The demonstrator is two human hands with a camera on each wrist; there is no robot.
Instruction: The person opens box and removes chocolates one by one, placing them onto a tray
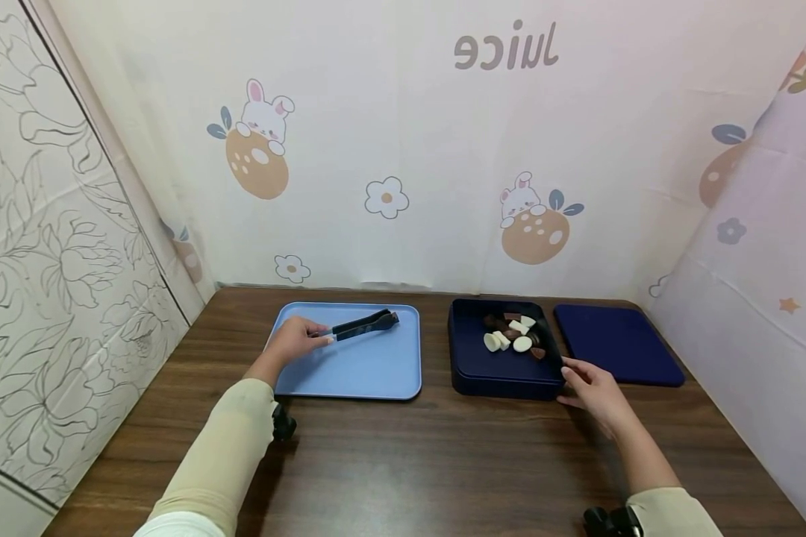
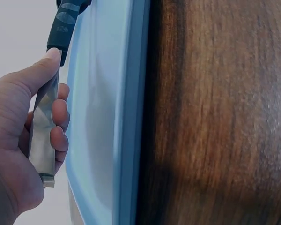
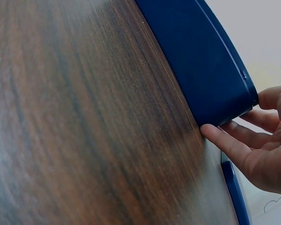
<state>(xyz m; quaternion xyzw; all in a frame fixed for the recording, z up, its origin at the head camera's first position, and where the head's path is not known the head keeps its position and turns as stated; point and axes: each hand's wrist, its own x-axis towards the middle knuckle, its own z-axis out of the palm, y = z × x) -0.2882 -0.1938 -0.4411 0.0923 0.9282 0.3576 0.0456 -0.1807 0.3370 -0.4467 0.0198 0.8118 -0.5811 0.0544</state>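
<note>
My left hand (image 1: pixel 292 343) holds metal tongs with black tips (image 1: pixel 364 325) over the light blue tray (image 1: pixel 369 377). In the left wrist view, thumb and fingers wrap the tongs' metal handle (image 2: pixel 43 129). A small dark brown bit (image 1: pixel 395 317) shows at the tips; whether they grip it I cannot tell. The dark blue box (image 1: pixel 504 385) holds several white and brown chocolate-like pieces (image 1: pixel 513 333). Against its near right corner rest the fingers of my right hand (image 1: pixel 598 397), extended along the side wall in the right wrist view, with the box's outer wall (image 3: pixel 201 70) beside them.
A flat dark blue lid (image 1: pixel 618 343) lies on the wooden table (image 1: pixel 403 455), right of the box. Behind the table hangs a white printed cloth (image 1: pixel 389 112). Patterned panels (image 1: pixel 47 246) stand at the left, and more cloth (image 1: pixel 759 321) at the right.
</note>
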